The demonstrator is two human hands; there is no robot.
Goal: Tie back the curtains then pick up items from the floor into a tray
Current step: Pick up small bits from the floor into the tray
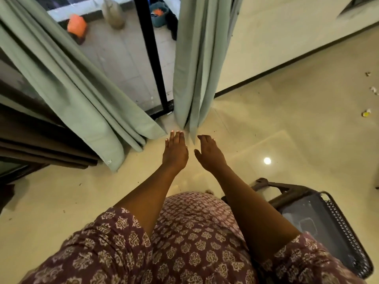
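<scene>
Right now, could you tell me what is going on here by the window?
A person in a patterned maroon garment reaches both hands, left hand and right hand, open and empty, toward the hanging pale green curtain panel beside the black door frame. A second pale green curtain hangs to the left; no tie shows on either. Small scraps lie on the cream floor, and a dark tray waits at the right.

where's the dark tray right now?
Head view, lower right: the dark tray with a beaded rim sits on the cream tiled floor, just right of the person's right forearm, behind both hands.
</scene>
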